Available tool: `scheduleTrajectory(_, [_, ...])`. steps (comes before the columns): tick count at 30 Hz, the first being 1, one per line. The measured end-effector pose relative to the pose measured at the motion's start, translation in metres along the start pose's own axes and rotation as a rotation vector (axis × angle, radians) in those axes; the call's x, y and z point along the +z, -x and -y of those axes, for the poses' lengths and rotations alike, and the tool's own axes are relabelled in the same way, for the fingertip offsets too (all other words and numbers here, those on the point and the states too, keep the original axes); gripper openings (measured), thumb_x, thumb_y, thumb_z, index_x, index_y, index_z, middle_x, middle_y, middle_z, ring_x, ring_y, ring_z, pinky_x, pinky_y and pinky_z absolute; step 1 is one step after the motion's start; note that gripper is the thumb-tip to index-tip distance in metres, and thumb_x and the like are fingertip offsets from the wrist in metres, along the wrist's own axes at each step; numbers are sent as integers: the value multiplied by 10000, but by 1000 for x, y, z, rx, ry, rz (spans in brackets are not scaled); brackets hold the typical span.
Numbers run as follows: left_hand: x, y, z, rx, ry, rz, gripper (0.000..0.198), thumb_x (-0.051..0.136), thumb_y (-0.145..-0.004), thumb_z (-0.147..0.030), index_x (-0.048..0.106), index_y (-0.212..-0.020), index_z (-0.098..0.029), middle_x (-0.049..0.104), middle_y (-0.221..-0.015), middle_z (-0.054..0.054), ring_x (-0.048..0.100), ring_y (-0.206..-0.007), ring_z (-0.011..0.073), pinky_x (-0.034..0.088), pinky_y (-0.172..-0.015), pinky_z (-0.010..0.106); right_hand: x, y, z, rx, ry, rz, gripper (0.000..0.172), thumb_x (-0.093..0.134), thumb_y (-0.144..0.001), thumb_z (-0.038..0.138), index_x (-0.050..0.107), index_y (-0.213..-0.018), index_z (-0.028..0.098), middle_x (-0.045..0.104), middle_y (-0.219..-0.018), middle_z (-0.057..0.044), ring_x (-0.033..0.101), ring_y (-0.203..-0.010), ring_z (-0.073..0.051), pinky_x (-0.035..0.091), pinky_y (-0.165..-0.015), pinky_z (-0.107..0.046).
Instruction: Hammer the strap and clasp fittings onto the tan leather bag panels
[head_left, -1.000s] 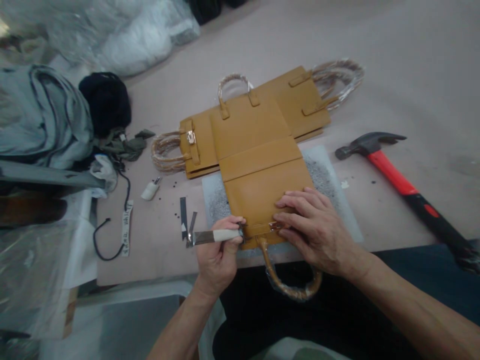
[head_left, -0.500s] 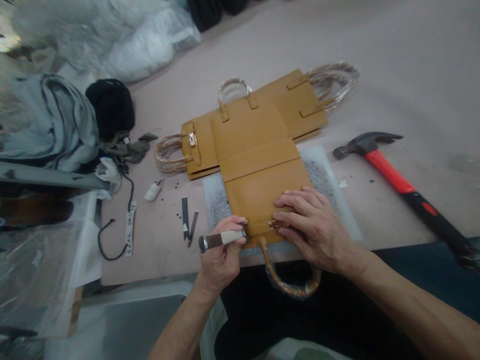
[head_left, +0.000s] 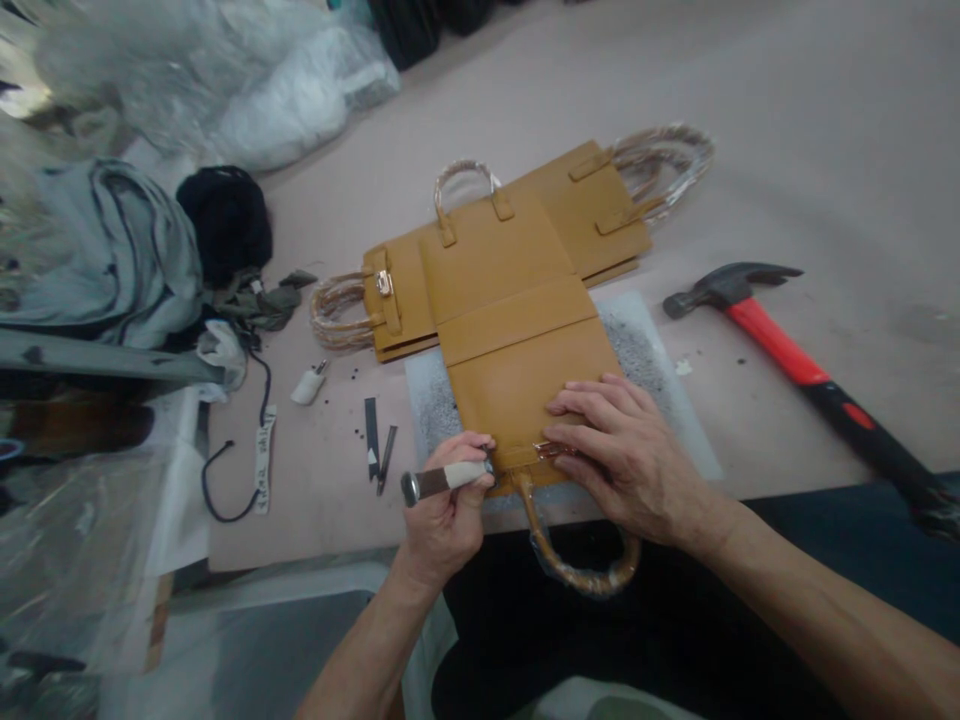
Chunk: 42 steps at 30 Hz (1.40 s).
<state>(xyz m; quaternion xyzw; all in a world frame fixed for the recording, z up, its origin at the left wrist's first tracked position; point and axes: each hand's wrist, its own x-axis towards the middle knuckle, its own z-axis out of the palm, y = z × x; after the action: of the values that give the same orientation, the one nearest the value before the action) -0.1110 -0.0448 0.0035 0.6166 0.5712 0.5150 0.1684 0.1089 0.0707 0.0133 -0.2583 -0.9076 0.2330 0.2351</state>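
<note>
My left hand (head_left: 448,515) is closed around a punch (head_left: 442,482), a metal rod wrapped in white and brown tape. Its working end meets the near left edge of a mustard leather bag panel (head_left: 525,375) and is partly hidden by my fingers. My right hand (head_left: 622,455) lies on the panel with fingers stretched out, pressing beside a shiny metal clasp (head_left: 551,450). A plastic-wrapped handle (head_left: 581,578) hangs over the table edge between my hands. Under the panel is a worn white board (head_left: 686,430).
A claw hammer (head_left: 780,340) with a red and black grip lies to the right. Behind are more mustard bags (head_left: 600,205) with wrapped handles. Left are two dark flat tools (head_left: 371,435), a white-wrapped piece (head_left: 307,385), a cord (head_left: 206,475), cloth (head_left: 112,250) and plastic wrapping (head_left: 300,90).
Both hands, the punch and the bag keep their places. The view has shifted very slightly; the punch's free end appears a touch lower and further right.
</note>
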Motion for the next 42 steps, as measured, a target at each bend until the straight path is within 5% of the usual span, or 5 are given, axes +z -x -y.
scheduleTrajectory(19, [-14,-8,9,-84,142,112,109,618,-957,-146,665,-1053,-167,740,-1118,110,734,-1043,222,600,-965,413,1,0,-1,-31,21,-9,204,577,-971,269,698,-1121,201,657,-1237,-99,547,-1237,-304,343,-1114,-530])
scheduleTrajectory(32, [-2,-1,4,52,-43,-7,131,632,-919,-113,666,-1031,-171,741,-1087,108,727,-1038,224,593,-969,423,4,-1,1,-52,56,-49,178,599,-963,258,714,-1081,190,670,-1209,-101,555,-1212,-310,377,-1091,-528])
scheduleTrajectory(42, [-11,-13,7,-153,169,54,93,621,-950,-189,688,-1006,-160,758,-1049,90,749,-972,198,617,-902,342,-2,1,13,-62,138,-34,258,557,-973,252,714,-1170,194,617,-1282,-145,508,-1237,-326,346,-1097,-551])
